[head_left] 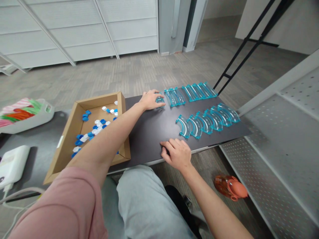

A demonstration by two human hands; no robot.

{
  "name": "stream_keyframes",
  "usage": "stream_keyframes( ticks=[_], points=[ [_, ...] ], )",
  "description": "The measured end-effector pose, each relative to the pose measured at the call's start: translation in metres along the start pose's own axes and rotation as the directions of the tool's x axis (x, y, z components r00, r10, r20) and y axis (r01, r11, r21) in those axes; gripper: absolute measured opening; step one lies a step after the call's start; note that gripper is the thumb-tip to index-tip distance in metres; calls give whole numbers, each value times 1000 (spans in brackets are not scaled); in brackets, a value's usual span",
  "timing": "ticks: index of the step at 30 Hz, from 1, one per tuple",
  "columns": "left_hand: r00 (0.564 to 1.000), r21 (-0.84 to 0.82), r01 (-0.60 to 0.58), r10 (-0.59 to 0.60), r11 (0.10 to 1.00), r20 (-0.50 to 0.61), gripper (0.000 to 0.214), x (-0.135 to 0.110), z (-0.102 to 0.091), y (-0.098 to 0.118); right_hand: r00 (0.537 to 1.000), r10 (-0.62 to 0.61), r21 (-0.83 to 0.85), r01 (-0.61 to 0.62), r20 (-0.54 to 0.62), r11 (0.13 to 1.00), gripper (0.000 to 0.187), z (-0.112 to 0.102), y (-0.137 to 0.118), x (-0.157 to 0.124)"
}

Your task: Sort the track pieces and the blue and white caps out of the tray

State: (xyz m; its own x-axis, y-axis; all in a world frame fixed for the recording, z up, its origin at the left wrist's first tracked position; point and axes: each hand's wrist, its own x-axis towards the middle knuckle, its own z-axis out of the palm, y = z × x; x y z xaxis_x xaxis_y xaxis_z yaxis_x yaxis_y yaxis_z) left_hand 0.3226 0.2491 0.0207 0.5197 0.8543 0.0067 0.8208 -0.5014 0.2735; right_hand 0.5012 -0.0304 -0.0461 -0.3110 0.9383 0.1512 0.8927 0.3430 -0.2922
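At the far left lies a grey bag (37,116) of striped, colourful things, with a white device (12,162) nearer the person. Next is an open cardboard box (68,132) at the left end of the dark tabletop (149,132), with small blue and white plastic pieces (96,127) scattered inside. The left arm, in a pink sleeve, crosses the box's near right corner. The left hand (150,99) is at the far edge of the tabletop, its fingers curled together over a small teal curved track piece (160,100) with the thumb on the near side, so the piece is clasped and half hidden. Just right of it sits a tight cluster of curved track pieces (175,96), then a set of straight track pieces (199,91) side by side along the far edge. Nearer the person, a row of curved track pieces (208,119) overlaps in a line slanting away to the right. The right hand (176,153) rests palm down on the near edge of the tabletop, fingers loosely spread and holding nothing, close to the near end of that row. An orange bottle (230,187) lies on the floor below, beside a perforated metal shelf (274,142) at the right.
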Motion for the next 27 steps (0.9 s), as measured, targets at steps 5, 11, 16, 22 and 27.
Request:
stream_keyframes(
  ticks=[5, 11, 16, 22, 27],
  points=[
    [999, 15, 7, -6, 1000, -36, 56, 1, -1, 0, 1000, -8, -24, 7, -7, 1000, 47, 0, 1, 0],
    [996, 6, 11, -10, 1000, -87, 73, 0, 0, 2, 999, -30, -99, 29, -11, 995, 43, 1, 2, 0],
    [997, 29, 28, -26, 999, -78, 57, 1, 0, 3, 1000, -28, -99, 27, -1, 995, 44, 0, 1, 1],
    [990, 8, 43, -41, 999, -136, 67, -8, -3, 11, 1000, -6, -72, 8, 26, 997, 45, 0, 1, 3],
    [971, -16, 31, -34, 999, -235, 50, -34, -34, 18, 998, -35, -57, 31, -57, 998, 45, 2, 3, 1]
  ],
)
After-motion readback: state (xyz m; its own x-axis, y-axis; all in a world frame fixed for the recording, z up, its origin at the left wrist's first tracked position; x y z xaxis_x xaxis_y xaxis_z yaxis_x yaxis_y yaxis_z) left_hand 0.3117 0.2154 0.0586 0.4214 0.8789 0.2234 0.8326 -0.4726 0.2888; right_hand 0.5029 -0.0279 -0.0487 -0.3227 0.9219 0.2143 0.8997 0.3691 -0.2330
